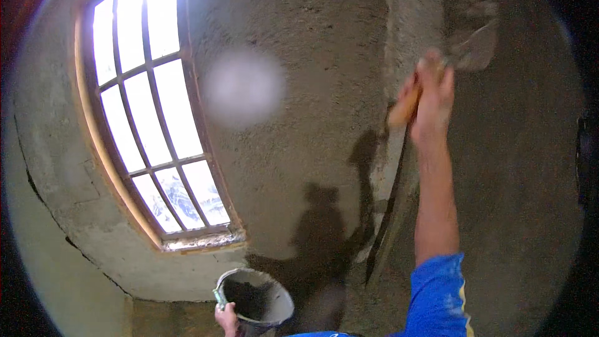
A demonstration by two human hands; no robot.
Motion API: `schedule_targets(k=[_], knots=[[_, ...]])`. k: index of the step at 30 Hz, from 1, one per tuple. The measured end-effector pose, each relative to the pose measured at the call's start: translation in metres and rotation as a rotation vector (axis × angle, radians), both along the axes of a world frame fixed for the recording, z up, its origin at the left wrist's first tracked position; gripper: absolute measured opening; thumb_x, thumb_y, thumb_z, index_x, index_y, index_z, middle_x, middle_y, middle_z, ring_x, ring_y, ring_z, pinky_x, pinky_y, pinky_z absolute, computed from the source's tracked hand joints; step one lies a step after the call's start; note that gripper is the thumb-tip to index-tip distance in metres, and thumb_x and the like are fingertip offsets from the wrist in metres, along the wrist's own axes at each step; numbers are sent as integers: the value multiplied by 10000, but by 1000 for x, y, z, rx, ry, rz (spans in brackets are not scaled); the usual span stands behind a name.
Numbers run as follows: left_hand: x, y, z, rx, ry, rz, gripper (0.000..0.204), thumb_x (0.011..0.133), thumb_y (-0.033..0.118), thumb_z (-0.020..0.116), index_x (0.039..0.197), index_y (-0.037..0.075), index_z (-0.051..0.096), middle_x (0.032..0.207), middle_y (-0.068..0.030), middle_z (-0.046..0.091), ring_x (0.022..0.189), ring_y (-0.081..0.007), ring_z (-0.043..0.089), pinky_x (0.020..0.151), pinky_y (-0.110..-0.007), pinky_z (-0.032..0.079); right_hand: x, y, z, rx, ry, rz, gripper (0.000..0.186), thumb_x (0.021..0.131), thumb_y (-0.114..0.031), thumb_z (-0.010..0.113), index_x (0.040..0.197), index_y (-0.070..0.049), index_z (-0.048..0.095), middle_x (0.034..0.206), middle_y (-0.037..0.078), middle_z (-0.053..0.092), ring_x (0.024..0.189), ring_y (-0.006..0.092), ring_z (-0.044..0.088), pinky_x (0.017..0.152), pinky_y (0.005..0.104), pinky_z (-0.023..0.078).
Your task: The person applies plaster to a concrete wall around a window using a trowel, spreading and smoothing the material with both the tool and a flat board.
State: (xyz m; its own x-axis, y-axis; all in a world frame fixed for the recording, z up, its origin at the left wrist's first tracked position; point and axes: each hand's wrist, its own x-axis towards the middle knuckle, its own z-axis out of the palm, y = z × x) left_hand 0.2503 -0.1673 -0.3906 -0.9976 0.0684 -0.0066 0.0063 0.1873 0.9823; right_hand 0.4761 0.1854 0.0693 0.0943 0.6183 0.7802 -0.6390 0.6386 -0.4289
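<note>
My right hand (432, 97) is raised high against the wall and closed round the wooden handle of a trowel (477, 48). Its metal blade points up and to the right, at or very near the wall; motion blurs it a little. Just above the blade, a lumpy patch of mortar (482, 1) clings to the wall. Low down, my left hand (227, 319) grips the rim of a round bucket (284, 302), its fingers only partly visible. Dark grey material, apparently mortar, lies inside the bucket, and dried grey residue coats the inner wall.
A barred window (168, 103) with a wooden frame lets bright light in on the left. Rough plaster (281, 56) covers the wall beside it. A vertical edge runs down the wall beneath my right arm. My shadow (318, 231) falls across the plaster. One long crack (78, 248) crosses the lower left.
</note>
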Motion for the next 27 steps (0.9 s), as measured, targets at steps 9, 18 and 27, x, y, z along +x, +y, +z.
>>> schedule_targets(k=[9,18,27], knots=[[-27,-81,-31,-292,185,303,243,666,124,573,831,-49,532,709,-137,547,641,-251,492,655,-377,412,-63,100,90,91,-1259,-725,294,886,-277,472,1030,-27,528,879,137,582,784,264,579,760,434,467],[-16,-32,-2,-398,79,-61,350,681,166,632,975,-18,583,780,-109,596,709,-216,551,692,-335,443,-52,-62,-407,314,-1853,567,291,817,-311,531,825,-20,533,803,185,570,742,302,585,640,431,456],[68,101,65,-490,488,-866,306,711,247,623,912,17,602,837,-228,598,810,-384,590,705,-436,455,-2,-116,-618,-116,-1973,981,207,845,-235,524,896,-41,572,710,78,555,678,246,554,584,384,471]])
